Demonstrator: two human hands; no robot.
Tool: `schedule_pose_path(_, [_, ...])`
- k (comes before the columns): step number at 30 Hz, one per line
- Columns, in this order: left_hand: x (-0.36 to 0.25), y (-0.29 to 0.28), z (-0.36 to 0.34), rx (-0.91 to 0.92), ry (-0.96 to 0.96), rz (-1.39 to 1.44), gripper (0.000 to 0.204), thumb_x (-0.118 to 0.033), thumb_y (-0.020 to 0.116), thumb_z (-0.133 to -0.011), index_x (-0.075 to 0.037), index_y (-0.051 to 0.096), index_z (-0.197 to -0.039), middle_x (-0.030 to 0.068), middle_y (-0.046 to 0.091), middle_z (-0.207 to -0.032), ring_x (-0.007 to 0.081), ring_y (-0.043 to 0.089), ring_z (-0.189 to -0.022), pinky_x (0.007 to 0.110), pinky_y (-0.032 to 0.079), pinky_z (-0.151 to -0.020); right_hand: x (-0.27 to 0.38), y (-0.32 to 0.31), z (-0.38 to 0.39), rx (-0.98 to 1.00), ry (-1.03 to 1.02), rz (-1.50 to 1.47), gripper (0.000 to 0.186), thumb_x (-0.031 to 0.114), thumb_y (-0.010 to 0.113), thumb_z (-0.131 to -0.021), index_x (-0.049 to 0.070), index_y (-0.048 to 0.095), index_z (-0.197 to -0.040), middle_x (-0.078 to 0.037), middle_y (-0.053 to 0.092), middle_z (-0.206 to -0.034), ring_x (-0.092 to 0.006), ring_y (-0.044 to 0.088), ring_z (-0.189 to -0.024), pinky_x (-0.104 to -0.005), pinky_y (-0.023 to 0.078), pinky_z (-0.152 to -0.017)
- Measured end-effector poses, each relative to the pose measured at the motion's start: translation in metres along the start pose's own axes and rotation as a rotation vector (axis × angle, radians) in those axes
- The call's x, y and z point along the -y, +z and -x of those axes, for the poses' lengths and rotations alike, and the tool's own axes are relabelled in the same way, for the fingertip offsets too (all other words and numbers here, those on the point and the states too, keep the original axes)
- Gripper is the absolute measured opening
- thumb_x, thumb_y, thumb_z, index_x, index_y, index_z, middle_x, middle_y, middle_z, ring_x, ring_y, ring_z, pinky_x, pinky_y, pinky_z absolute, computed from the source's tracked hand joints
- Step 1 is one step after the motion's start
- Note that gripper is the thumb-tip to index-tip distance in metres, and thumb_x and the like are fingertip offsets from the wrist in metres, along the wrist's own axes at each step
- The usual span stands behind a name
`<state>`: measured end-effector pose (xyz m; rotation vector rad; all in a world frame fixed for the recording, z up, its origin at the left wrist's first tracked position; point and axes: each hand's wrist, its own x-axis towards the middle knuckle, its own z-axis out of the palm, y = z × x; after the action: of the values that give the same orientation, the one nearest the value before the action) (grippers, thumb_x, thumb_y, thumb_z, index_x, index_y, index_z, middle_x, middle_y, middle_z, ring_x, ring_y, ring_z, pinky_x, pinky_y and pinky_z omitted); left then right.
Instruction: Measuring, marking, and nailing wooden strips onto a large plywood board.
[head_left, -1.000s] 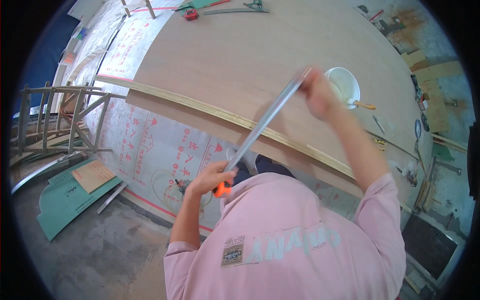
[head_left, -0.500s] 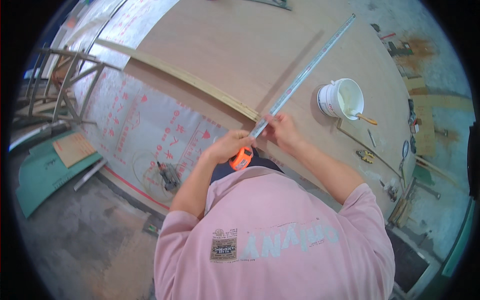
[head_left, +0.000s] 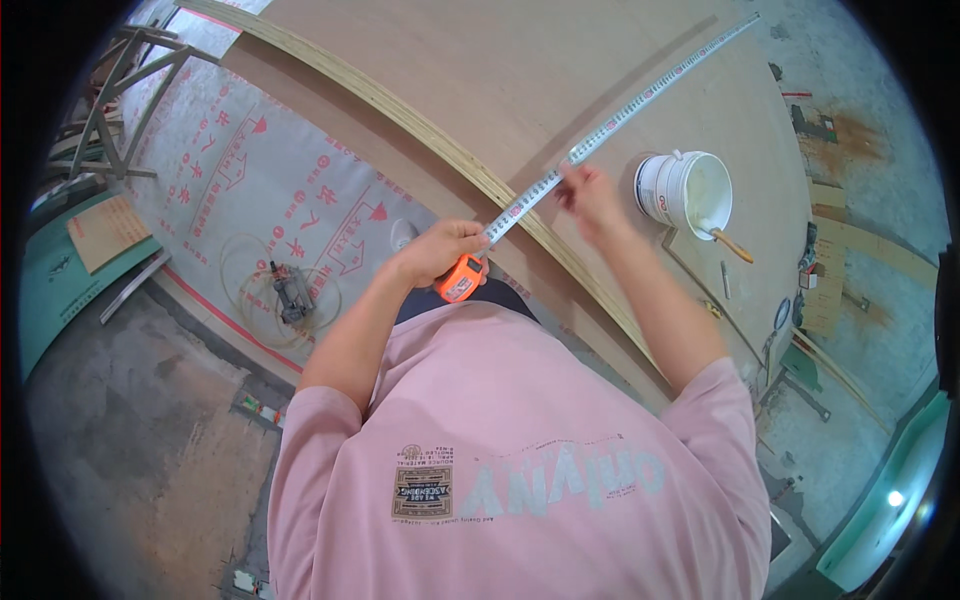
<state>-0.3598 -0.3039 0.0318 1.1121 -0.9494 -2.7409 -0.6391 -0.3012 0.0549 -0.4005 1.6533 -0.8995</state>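
My left hand (head_left: 438, 252) is closed around an orange tape measure (head_left: 461, 279) close to my body. Its pale blade (head_left: 640, 105) runs out to the upper right, above a brown board (head_left: 400, 40). My right hand (head_left: 590, 203) has its fingertips closed on the blade partway along, where the blade bends slightly. Below the blade, a long, narrow plywood strip (head_left: 400, 108) crosses diagonally from the upper left to beneath my right forearm.
To the right stands a white bucket (head_left: 655, 195) with a wooden-handled brush (head_left: 732, 246) in it. An air tool (head_left: 291, 292) with coiled hose lies on red-printed sheeting (head_left: 250, 180) at left. Wooden trestles (head_left: 120, 95) stand at the far left.
My right hand has moved up along the blade, away from my left hand. The tape case has shifted left. The plywood strip now reaches nearer to me, under my right forearm.
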Motion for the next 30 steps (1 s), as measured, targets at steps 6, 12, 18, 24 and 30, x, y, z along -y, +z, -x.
schedule_pose_path(6, [-0.002, 0.01, -0.012, 0.073, 0.017, 0.018, 0.022, -0.024, 0.058, -0.108, -0.002, 0.061, -0.107, 0.0093, 0.07, -0.084, 0.0178, 0.072, -0.073, 0.033, 0.062, -0.067, -0.006, 0.016, 0.035, -0.016, 0.021, 0.051, 0.011, 0.013, 0.064, -0.103, 0.006, 0.068, -0.096, -0.004, 0.07, -0.079, -0.0095, 0.062, -0.065, -0.0233, 0.043, -0.053])
schedule_pose_path(12, [-0.003, 0.019, 0.012, 0.059, 0.01, 0.107, 0.022, -0.024, 0.061, -0.106, -0.003, 0.061, -0.11, 0.0095, 0.071, -0.086, 0.0165, 0.072, -0.073, 0.032, 0.062, -0.066, 0.07, -0.05, -0.034, -0.135, -0.147, -0.103, 0.011, 0.009, 0.068, -0.099, 0.009, 0.061, -0.09, 0.0, 0.06, -0.072, -0.0104, 0.056, -0.059, -0.0236, 0.041, -0.05])
schedule_pose_path(18, [0.014, 0.009, 0.004, 0.045, 0.026, -0.007, 0.023, -0.026, 0.06, -0.107, -0.003, 0.062, -0.109, 0.0086, 0.071, -0.085, 0.016, 0.071, -0.072, 0.031, 0.061, -0.066, 0.072, -0.051, -0.045, -0.291, -0.186, -0.218, 0.014, 0.013, 0.062, -0.102, 0.008, 0.059, -0.09, -0.001, 0.062, -0.073, -0.011, 0.049, -0.054, -0.0265, 0.036, -0.047])
schedule_pose_path(24, [-0.019, 0.029, -0.005, 0.008, 0.106, 0.009, 0.021, -0.022, 0.058, -0.107, -0.002, 0.063, -0.106, 0.0052, 0.065, -0.082, 0.0125, 0.064, -0.07, 0.029, 0.055, -0.061, 0.019, 0.015, 0.034, 0.005, -0.01, 0.005, 0.017, 0.021, 0.065, -0.103, 0.009, 0.066, -0.091, -0.003, 0.068, -0.08, -0.0106, 0.059, -0.065, -0.0262, 0.046, -0.056])
schedule_pose_path(30, [0.002, 0.017, 0.056, -0.023, 0.044, -0.023, 0.022, -0.015, 0.062, -0.099, 0.001, 0.065, -0.114, 0.0048, 0.064, -0.085, 0.0106, 0.061, -0.076, 0.025, 0.051, -0.065, 0.068, -0.043, -0.068, -0.138, -0.073, -0.134, 0.011, 0.019, 0.059, -0.105, 0.012, 0.063, -0.097, 0.0, 0.065, -0.076, -0.0111, 0.056, -0.06, -0.0274, 0.038, -0.048])
